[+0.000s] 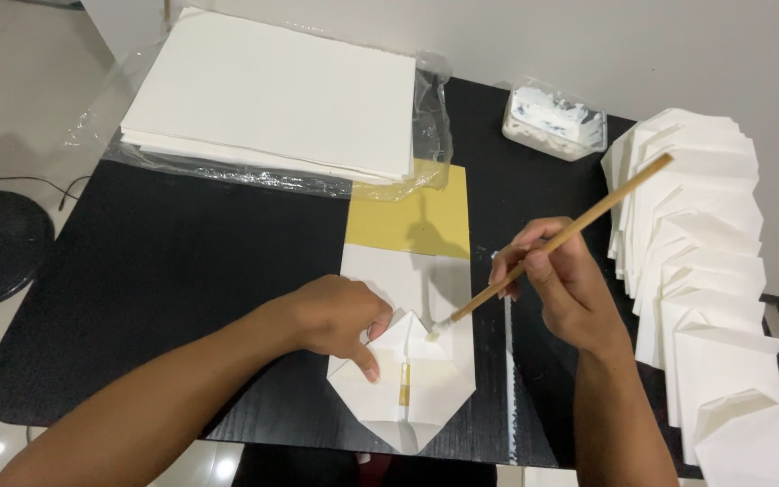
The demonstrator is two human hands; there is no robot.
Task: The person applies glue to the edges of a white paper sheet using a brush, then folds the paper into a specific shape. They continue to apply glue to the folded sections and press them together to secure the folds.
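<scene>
Under left hand (pixel 340 317), envelope (pixel 407 361) partly hidden.

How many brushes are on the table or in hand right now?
1. The bamboo-handled brush is held in the right hand, its tip on the folded white paper that the left hand presses down. Others may be hidden.

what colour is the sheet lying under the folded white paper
Mustard yellow sheet, on the black table; head view shows it best.
</scene>
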